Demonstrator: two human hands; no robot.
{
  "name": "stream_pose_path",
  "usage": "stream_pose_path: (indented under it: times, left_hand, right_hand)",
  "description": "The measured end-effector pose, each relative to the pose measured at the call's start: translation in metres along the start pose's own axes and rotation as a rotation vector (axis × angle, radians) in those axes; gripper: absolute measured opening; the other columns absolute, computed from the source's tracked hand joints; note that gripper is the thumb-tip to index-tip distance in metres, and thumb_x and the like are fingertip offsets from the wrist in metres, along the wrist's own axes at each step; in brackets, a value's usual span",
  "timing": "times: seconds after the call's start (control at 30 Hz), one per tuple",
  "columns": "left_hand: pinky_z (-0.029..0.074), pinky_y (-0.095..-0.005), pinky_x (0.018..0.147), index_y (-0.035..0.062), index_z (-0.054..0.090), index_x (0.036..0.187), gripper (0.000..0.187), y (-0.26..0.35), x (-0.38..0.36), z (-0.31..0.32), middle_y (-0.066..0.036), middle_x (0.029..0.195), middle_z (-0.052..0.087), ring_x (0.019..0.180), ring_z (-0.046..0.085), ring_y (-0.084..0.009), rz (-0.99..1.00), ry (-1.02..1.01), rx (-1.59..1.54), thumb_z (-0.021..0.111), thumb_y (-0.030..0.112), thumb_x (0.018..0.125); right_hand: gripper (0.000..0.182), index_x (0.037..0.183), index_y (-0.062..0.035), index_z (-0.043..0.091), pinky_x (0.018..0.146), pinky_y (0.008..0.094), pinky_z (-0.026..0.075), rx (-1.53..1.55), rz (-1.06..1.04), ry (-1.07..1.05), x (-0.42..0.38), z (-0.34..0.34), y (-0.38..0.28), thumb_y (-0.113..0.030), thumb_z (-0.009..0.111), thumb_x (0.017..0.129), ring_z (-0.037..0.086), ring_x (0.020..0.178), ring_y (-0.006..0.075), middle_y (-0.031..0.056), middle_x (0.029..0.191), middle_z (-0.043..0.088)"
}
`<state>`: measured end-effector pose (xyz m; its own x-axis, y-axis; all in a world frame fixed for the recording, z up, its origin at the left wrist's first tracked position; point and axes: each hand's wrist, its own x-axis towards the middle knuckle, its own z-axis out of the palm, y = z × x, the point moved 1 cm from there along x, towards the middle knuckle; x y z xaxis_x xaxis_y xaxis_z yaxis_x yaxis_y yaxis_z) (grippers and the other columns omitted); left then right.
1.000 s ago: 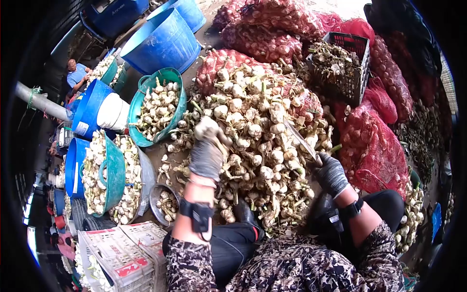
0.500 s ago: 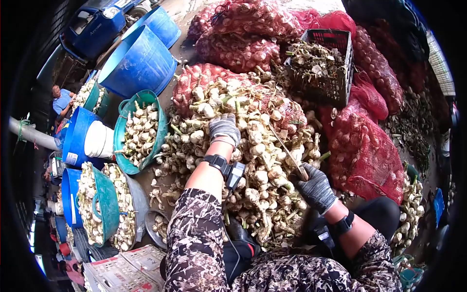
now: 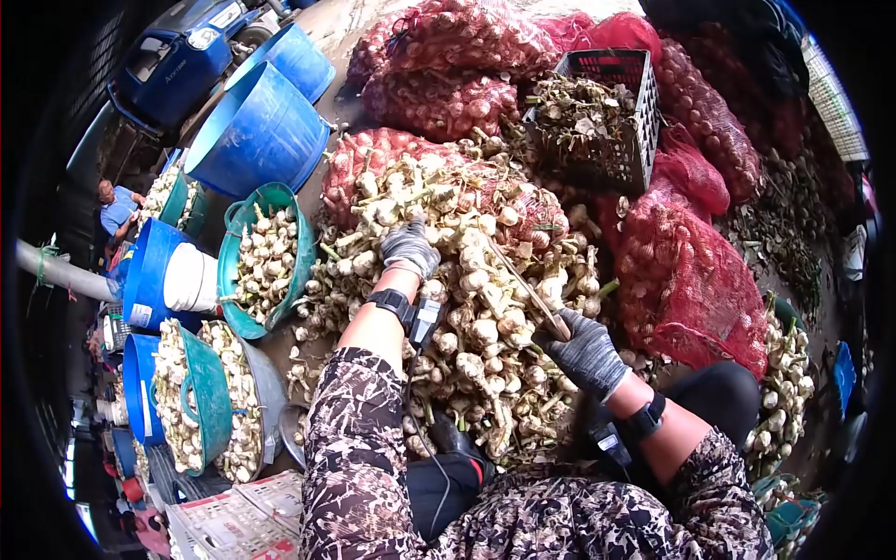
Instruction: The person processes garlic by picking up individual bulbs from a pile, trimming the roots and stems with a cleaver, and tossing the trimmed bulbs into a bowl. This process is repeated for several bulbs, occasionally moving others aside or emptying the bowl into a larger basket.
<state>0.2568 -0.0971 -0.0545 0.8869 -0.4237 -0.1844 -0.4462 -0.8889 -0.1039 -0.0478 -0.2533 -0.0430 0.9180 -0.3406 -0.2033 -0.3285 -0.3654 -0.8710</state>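
Observation:
A big heap of garlic bulbs with stems lies in front of me. My left hand, in a grey striped glove, reaches into its upper part with the fingers curled on a garlic bulb; the fingertips are partly hidden. My right hand, gloved alike, is closed round the handle of a long, thin-bladed knife. The blade slants up and left over the heap, apart from my left hand. Behind the heap, a red mesh sack of garlic lies partly covered by loose bulbs.
Garlic-filled red mesh sacks stand right and behind. A black crate holds dry trimmings. On the left are a green tub of garlic, blue tubs and another green tub. A person sits far left, near a blue vehicle.
The view has shifted slightly, so most things appear a little further left. My left hand stays at the upper heap, its fingers moved slightly among the bulbs. My right hand keeps the knife.

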Motion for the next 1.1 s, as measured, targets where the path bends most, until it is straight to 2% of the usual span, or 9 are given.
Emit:
stream_pose_path:
  times: [0.2,0.33,0.4,0.47,0.6,0.73,0.87,1.0,1.1]
  left_hand:
    - [0.046,-0.0450,0.097,0.0177,0.059,0.119,0.046,-0.008,-0.030,0.014,-0.018,0.107,0.068,0.105,0.062,-0.0372,0.081,0.382,-0.338,0.078,0.027,0.078]
    - [0.050,-0.0357,0.091,0.0125,0.048,0.128,0.054,0.004,-0.089,0.013,-0.012,0.110,0.063,0.099,0.062,-0.0243,0.334,0.181,-1.161,0.076,0.013,0.083]
    - [0.048,-0.0326,0.095,0.0088,0.043,0.133,0.060,-0.003,-0.104,0.051,-0.007,0.114,0.061,0.103,0.058,-0.0170,0.578,0.316,-0.815,0.076,0.008,0.083]
    - [0.047,-0.0301,0.098,0.0060,0.045,0.131,0.055,-0.008,-0.136,0.034,-0.005,0.121,0.056,0.109,0.056,-0.0153,0.351,0.063,-1.441,0.076,0.009,0.086]
    - [0.047,-0.0235,0.078,0.0119,0.062,0.112,0.026,-0.096,-0.173,0.033,0.001,0.089,0.061,0.082,0.056,-0.0101,-0.138,0.257,-1.869,0.072,0.026,0.092]
    - [0.044,-0.0266,0.056,0.0119,0.063,0.091,0.023,-0.260,-0.212,0.080,0.002,0.073,0.057,0.064,0.053,-0.0093,-0.505,0.026,-1.188,0.077,0.028,0.085]
    - [0.049,-0.0398,0.098,0.0002,0.052,0.134,0.078,-0.322,-0.289,0.070,-0.023,0.127,0.062,0.117,0.062,-0.0342,-0.617,-0.466,-0.033,0.081,0.041,0.074]
    - [0.039,-0.0411,0.111,0.0038,0.049,0.141,0.073,-0.314,-0.297,0.099,-0.021,0.145,0.050,0.135,0.048,-0.0333,-0.737,-0.421,-0.215,0.071,0.044,0.084]
    - [0.049,-0.0346,0.093,0.0052,0.052,0.135,0.061,-0.280,-0.262,0.187,-0.016,0.111,0.067,0.099,0.062,-0.0235,-0.512,-0.226,-0.943,0.077,0.031,0.085]
  right_hand:
    - [0.029,0.100,-0.0066,0.065,0.072,0.0414,0.053,-0.027,0.028,0.031,-0.001,-0.006,-0.019,-0.030,0.074,0.086,0.068,0.078,0.0331,0.0171,0.084,0.069]
    - [0.034,0.108,-0.0099,0.066,0.070,0.0438,0.054,-0.242,-0.150,0.053,-0.003,-0.007,-0.034,-0.033,0.075,0.085,0.068,0.083,0.0396,0.0199,0.087,0.069]
    - [0.035,0.110,-0.0105,0.067,0.071,0.0429,0.054,-0.287,-0.253,0.018,-0.008,-0.005,-0.042,-0.030,0.078,0.082,0.068,0.084,0.0384,0.0188,0.090,0.069]
    - [0.033,0.108,-0.0096,0.067,0.072,0.0407,0.054,-0.232,-0.231,0.023,-0.010,0.002,-0.047,-0.026,0.078,0.082,0.069,0.081,0.0354,0.0180,0.088,0.069]
    - [0.029,0.109,-0.0049,0.066,0.067,0.0332,0.052,-0.001,-0.195,0.006,-0.007,0.016,-0.034,-0.022,0.075,0.088,0.062,0.068,0.0166,0.0121,0.082,0.069]
    - [0.022,0.106,-0.0035,0.066,0.069,0.0312,0.051,0.053,-0.169,-0.042,-0.012,0.026,-0.020,-0.016,0.074,0.089,0.060,0.073,0.0142,0.0091,0.083,0.069]
    - [0.019,0.097,-0.0040,0.065,0.065,0.0339,0.049,-0.076,-0.272,-0.047,-0.009,0.040,-0.012,-0.017,0.075,0.087,0.059,0.067,0.0206,0.0116,0.076,0.064]
    - [0.019,0.097,-0.0044,0.065,0.064,0.0350,0.049,-0.059,-0.219,-0.084,-0.003,0.054,-0.008,-0.017,0.074,0.087,0.060,0.065,0.0216,0.0121,0.076,0.065]
    - [0.020,0.099,-0.0051,0.065,0.065,0.0358,0.051,-0.111,-0.239,-0.080,-0.002,0.061,-0.020,-0.018,0.074,0.087,0.062,0.066,0.0203,0.0117,0.076,0.066]
